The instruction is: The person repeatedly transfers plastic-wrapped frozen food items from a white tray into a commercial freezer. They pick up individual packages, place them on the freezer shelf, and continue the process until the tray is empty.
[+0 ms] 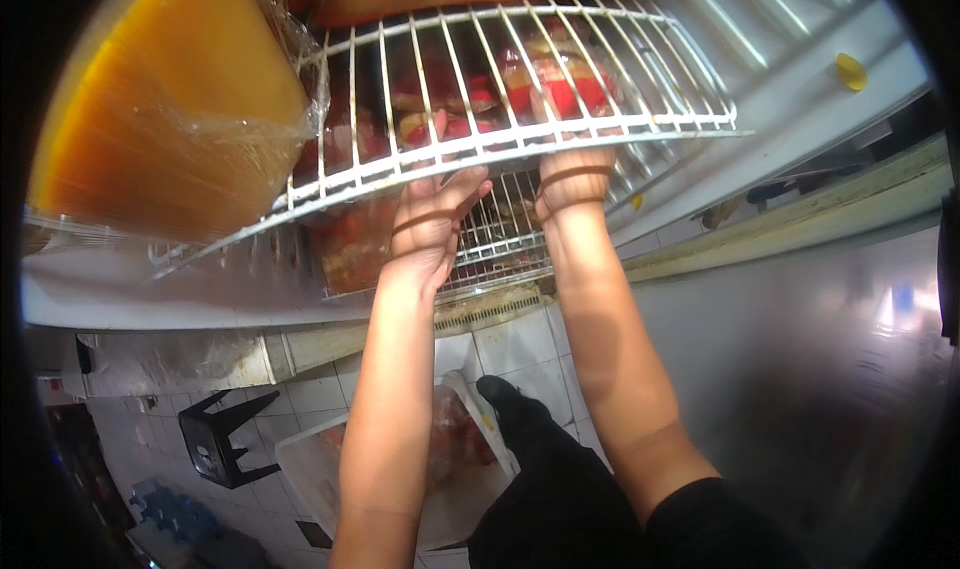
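Both my hands reach into a refrigerator, under a white wire shelf (510,144). My left hand (429,220) has its palm up and its fingers apart. One of its fingers points up behind the wires, close to a pack with red and tan markings (457,127); contact is unclear. Further right, my right hand (576,179) extends up behind the shelf's front edge to a plastic-wrapped pack with a red band (566,92). Wires partly cover those fingers, so their grip is hidden. Beneath the left hand is a reddish wrapped pack (352,250).
A large yellow-orange block (202,96) in clear film overhangs the shelf at left. Lower down is another wire rack (499,250). A refrigerator door (750,344) stands at right. On the tiled floor are a white bin (300,453) holding packs and a black stool (210,449).
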### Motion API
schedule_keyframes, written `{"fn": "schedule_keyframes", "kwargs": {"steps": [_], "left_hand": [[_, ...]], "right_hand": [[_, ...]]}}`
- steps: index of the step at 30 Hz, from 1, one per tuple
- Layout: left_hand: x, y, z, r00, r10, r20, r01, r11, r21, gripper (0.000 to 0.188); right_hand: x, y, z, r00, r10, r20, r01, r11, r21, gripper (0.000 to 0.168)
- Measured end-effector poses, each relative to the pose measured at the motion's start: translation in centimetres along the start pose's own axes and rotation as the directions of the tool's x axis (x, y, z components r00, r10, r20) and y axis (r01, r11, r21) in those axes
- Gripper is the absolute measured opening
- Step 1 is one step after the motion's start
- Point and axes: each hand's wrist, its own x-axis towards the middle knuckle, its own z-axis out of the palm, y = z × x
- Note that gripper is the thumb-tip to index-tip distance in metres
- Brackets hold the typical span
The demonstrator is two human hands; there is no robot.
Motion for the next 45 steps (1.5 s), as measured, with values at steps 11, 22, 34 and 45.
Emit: {"fn": "schedule_keyframes", "kwargs": {"steps": [11, 22, 34, 45], "left_hand": [[0.1, -0.4, -0.8, 0.995, -0.061, -0.079, 0.072, 0.987, 0.143, 0.081], [-5.4, -1.9, -1.4, 0.991, -0.075, -0.109, 0.093, 0.982, 0.162, 0.055], [-14.7, -21.5, -8.4, 0.929, -0.336, -0.152, 0.327, 0.941, -0.086, 0.021], [-63.6, -30.5, -31.1, 0.372, -0.124, -0.920, 0.449, 0.891, 0.062, 0.032]], "right_hand": [[-1.4, -2.1, -0.7, 0.973, 0.229, 0.000, -0.229, 0.973, -0.005, 0.060], [-6.0, 1.4, -6.4, 0.942, 0.334, 0.043, -0.324, 0.934, -0.150, 0.042], [-33.2, 0.1, -15.7, 0.601, 0.634, 0.487, -0.249, 0.727, -0.640, 0.038], [-61.5, 21.2, -35.8, 0.002, 0.994, 0.106, 0.056, 0.106, -0.993, 0.037]]}}
